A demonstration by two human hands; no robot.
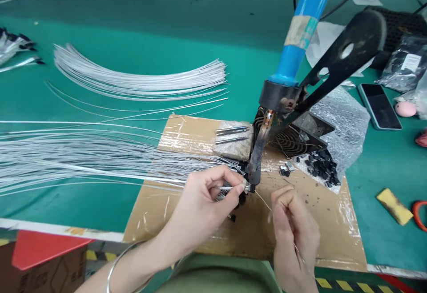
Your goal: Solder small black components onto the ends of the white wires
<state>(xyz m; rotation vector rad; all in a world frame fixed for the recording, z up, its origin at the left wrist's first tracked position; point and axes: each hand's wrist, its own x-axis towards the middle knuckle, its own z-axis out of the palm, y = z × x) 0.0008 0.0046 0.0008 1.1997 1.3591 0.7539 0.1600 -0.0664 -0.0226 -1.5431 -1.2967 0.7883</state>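
My left hand (208, 202) pinches the end of a white cable (173, 181) between thumb and fingertips. At that end is a small black connector (252, 188), right under the tip of the blue-handled soldering iron (305, 22), which is held in a black stand. Between the fingers of my right hand (295, 233) runs a thin solder wire (263, 200), its far end reaching the connector. Whether the solder touches the tip I cannot tell. Many white cables (83, 155) with black ends trail leftward beneath and behind my left hand.
Cardboard (187, 135) covers the work area, bearing a grey block (230, 150) with metal rods. Black connector pieces (322, 166) lie on bubble wrap to the right. Beyond are a phone (379, 106), yellow sponge (394, 206), and a bundle of white wires (140, 82) on the green table.
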